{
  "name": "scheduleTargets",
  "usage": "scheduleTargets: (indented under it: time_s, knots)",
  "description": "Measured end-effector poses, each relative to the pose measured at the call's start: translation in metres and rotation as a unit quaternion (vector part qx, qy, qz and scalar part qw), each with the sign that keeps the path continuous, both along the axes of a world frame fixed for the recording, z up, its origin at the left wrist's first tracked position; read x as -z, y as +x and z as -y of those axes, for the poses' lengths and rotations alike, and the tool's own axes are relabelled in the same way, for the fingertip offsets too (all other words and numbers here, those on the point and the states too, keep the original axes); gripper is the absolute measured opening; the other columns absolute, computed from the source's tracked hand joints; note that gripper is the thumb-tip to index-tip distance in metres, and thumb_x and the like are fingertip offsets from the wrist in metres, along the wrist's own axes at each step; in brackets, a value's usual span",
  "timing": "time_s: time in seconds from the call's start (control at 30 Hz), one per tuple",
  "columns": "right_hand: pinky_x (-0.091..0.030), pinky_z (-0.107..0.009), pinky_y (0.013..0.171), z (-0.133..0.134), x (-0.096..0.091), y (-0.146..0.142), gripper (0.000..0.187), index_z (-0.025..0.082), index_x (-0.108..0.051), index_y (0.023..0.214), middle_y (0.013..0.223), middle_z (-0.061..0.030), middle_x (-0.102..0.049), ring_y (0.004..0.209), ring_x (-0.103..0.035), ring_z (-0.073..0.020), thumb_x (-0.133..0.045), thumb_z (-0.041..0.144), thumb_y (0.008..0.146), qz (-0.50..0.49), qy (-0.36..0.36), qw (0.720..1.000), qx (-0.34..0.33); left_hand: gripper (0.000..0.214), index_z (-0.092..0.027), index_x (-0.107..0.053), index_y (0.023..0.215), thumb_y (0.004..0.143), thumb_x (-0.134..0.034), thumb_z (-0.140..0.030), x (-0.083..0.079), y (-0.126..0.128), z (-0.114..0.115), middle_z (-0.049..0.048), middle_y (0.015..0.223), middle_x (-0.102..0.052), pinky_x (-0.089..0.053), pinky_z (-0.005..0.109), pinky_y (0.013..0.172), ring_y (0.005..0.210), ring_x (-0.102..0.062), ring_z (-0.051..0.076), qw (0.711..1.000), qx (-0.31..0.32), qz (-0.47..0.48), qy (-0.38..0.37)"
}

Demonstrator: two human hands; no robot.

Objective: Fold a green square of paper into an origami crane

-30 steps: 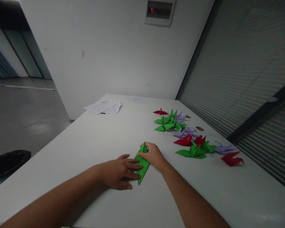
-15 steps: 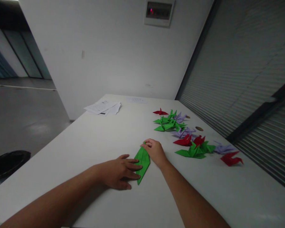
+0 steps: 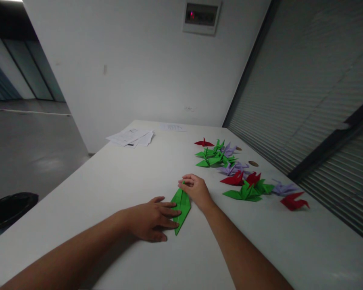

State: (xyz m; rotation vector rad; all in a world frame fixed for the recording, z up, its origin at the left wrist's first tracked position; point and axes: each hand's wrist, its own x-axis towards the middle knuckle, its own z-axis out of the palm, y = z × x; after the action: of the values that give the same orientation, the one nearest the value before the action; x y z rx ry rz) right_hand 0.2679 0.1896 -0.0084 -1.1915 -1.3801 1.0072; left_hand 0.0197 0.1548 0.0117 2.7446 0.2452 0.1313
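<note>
A folded piece of green origami paper (image 3: 184, 206), long and pointed at both ends, lies on the white table (image 3: 124, 181) in front of me. My left hand (image 3: 155, 219) rests flat with fingers spread, the fingertips over the paper's left side. At the far tip of the paper is my right hand (image 3: 196, 191), its thumb and fingers bent together around that tip. Part of the paper's left edge is hidden under my left fingers.
Several folded paper cranes in green (image 3: 213, 161), purple (image 3: 229, 150) and red (image 3: 294, 201) stand along the table's right side, by the window blinds (image 3: 305, 100). Printed sheets (image 3: 130, 137) lie at the back left. A black-lined bin (image 3: 12, 209) stands on the floor at left.
The fingers of my right hand have shifted slightly upward at the paper's far tip. My left hand and the paper have stayed in place.
</note>
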Motion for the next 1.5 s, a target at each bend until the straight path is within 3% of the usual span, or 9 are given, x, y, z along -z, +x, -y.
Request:
scheduleTargets:
  time_s: [0.1, 0.3, 0.7, 0.87, 1.0, 1.07, 1.17, 1.3, 1.5]
  knots:
    - [-0.059, -0.033, 0.065, 0.004, 0.002, -0.002, 0.049, 0.02, -0.065, 0.098, 0.088, -0.0071, -0.08, 0.075, -0.075, -0.0236, -0.089, 0.045, 0.063, 0.044, -0.044, 0.996, -0.059, 0.056, -0.03, -0.057, 0.148, 0.096, -0.065, -0.046, -0.002, 0.0, 0.001, 0.0133, 0.161, -0.048, -0.019, 0.066, 0.125, 0.153, -0.036, 0.039, 1.0, -0.001, -0.004, 0.0]
    - [-0.053, -0.028, 0.059, 0.003, 0.007, -0.002, 0.031, 0.017, -0.075, 0.092, 0.074, -0.0042, -0.075, 0.068, -0.069, -0.0203, -0.085, 0.038, 0.071, 0.205, -0.003, 0.979, -0.007, 0.056, -0.031, -0.057, 0.149, 0.096, -0.065, -0.045, -0.004, 0.001, 0.002, 0.0134, 0.161, -0.048, -0.019, 0.066, 0.125, 0.153, -0.037, 0.04, 1.0, 0.0, 0.0, 0.0]
    - [-0.057, -0.033, 0.06, -0.008, 0.013, 0.006, 0.038, 0.017, -0.071, 0.095, 0.08, -0.0095, -0.08, 0.07, -0.075, -0.0247, -0.079, 0.048, 0.074, 0.045, -0.04, 0.998, -0.003, 0.056, -0.029, -0.057, 0.149, 0.096, -0.066, -0.046, 0.0, 0.0, 0.001, 0.0128, 0.162, -0.047, -0.018, 0.065, 0.125, 0.153, -0.037, 0.038, 1.0, -0.001, -0.003, 0.009]
    - [-0.062, -0.038, 0.07, -0.014, 0.017, 0.01, 0.038, 0.016, -0.07, 0.102, 0.084, -0.0112, -0.081, 0.077, -0.078, -0.0271, -0.077, 0.045, 0.079, 0.074, -0.003, 0.997, 0.017, 0.056, -0.03, -0.056, 0.149, 0.096, -0.066, -0.046, 0.0, 0.0, 0.001, 0.0113, 0.162, -0.047, -0.015, 0.064, 0.126, 0.153, -0.037, 0.038, 1.0, 0.005, -0.002, -0.003]
    - [-0.06, -0.048, 0.097, -0.01, 0.01, 0.015, 0.044, 0.018, -0.069, 0.122, 0.118, -0.0166, -0.078, 0.103, -0.077, -0.0292, -0.078, 0.033, 0.082, 0.145, 0.103, 0.981, 0.076, 0.057, -0.03, -0.055, 0.15, 0.097, -0.064, -0.049, 0.003, -0.002, 0.0, 0.0124, 0.162, -0.047, -0.016, 0.063, 0.126, 0.153, -0.037, 0.038, 1.0, 0.002, 0.008, -0.001]
    - [-0.05, -0.051, 0.113, -0.002, 0.001, 0.019, 0.044, 0.021, -0.07, 0.129, 0.136, -0.015, -0.071, 0.125, -0.067, -0.03, -0.074, 0.028, 0.087, 0.223, 0.189, 0.956, 0.039, 0.058, -0.029, -0.055, 0.15, 0.098, -0.062, -0.052, 0.004, -0.003, -0.001, 0.014, 0.161, -0.048, -0.019, 0.063, 0.126, 0.153, -0.038, 0.039, 1.0, -0.008, 0.014, 0.005]
    - [-0.04, -0.051, 0.123, 0.013, -0.011, 0.022, 0.039, 0.024, -0.07, 0.136, 0.144, -0.0095, -0.066, 0.142, -0.055, -0.0269, -0.06, 0.023, 0.098, 0.297, 0.26, 0.911, -0.118, 0.058, -0.028, -0.055, 0.151, 0.099, -0.06, -0.054, 0.003, -0.005, -0.002, 0.0157, 0.16, -0.048, -0.024, 0.062, 0.124, 0.152, -0.038, 0.041, 1.0, -0.024, 0.016, 0.012]
    - [-0.033, -0.046, 0.128, 0.025, -0.017, 0.021, 0.046, 0.024, -0.059, 0.149, 0.154, -0.008, -0.058, 0.152, -0.042, -0.025, -0.056, 0.029, 0.104, 0.372, 0.189, 0.873, -0.254, 0.055, -0.027, -0.056, 0.149, 0.1, -0.058, -0.053, -0.001, -0.007, -0.004, 0.0169, 0.16, -0.048, -0.025, 0.062, 0.124, 0.152, -0.039, 0.04, 0.999, -0.025, 0.011, 0.021]
    - [-0.021, -0.048, 0.131, 0.02, -0.007, 0.022, 0.049, 0.025, -0.05, 0.156, 0.162, -0.0086, -0.048, 0.155, -0.035, -0.0238, -0.051, 0.032, 0.107, 0.412, 0.121, 0.856, -0.289, 0.055, -0.028, -0.057, 0.149, 0.098, -0.062, -0.048, -0.002, -0.009, -0.005, 0.0148, 0.161, -0.048, -0.026, 0.061, 0.124, 0.152, -0.038, 0.04, 0.999, -0.025, 0.007, 0.021]
